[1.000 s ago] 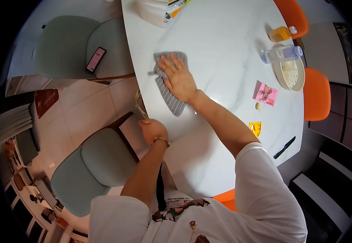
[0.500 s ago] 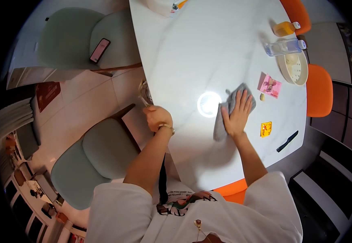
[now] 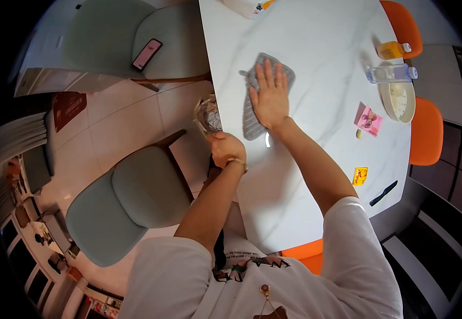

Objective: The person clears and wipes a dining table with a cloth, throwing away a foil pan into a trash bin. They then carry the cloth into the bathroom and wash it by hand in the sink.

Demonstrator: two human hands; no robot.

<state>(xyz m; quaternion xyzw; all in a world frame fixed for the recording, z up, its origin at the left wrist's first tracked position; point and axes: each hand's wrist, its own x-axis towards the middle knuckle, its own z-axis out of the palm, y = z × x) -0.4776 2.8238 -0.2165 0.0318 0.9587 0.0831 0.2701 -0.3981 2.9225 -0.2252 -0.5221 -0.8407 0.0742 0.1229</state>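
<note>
My right hand (image 3: 271,100) lies flat on a folded grey cloth (image 3: 254,123), fingers stretched out, pressing it to the white marbled table (image 3: 316,69). The cloth shows around the fingertips and along the left of the palm. My left hand (image 3: 225,148), with a bracelet at its wrist, is at the table's left edge, its fingers curled. Whatever it may hold is too hidden to name. Just beyond it, beside the table edge, is a bin or bag with a crumpled liner (image 3: 208,114).
Right side of the table: orange bottle (image 3: 391,50), clear bottle (image 3: 388,73), cream basket (image 3: 407,106), pink packet (image 3: 370,121), yellow packet (image 3: 360,176), black knife (image 3: 383,193). Grey-green chairs (image 3: 151,186) stand left, one bearing a phone (image 3: 147,55); orange chairs (image 3: 425,130) stand right.
My right hand and the cloth went from the left part of the table to the right near the pink packet, then back left. My left hand stays by the table edge. The view has shifted.
</note>
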